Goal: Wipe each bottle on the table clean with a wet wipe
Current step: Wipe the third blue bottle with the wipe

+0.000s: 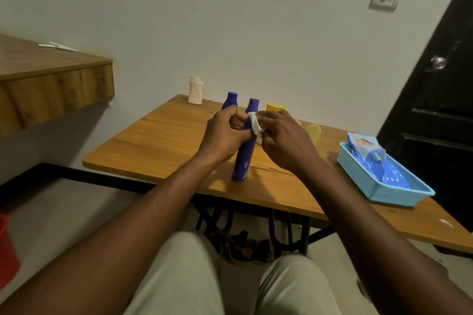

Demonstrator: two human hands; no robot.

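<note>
Wood-grain table: left hand grips slim blue bottle, right hand pinches crumpled wipe.

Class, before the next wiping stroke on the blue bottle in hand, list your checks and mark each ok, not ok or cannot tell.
1. Left hand grips the near blue bottle: ok.
2. Right hand holds the wipe against that bottle: ok.
3. Wipe wet enough: cannot tell.
4. Bottle cap closed: cannot tell.
5. Wipes pack ready in the basket: ok.
6. Far blue bottle upright behind, out of the way: ok.
</note>
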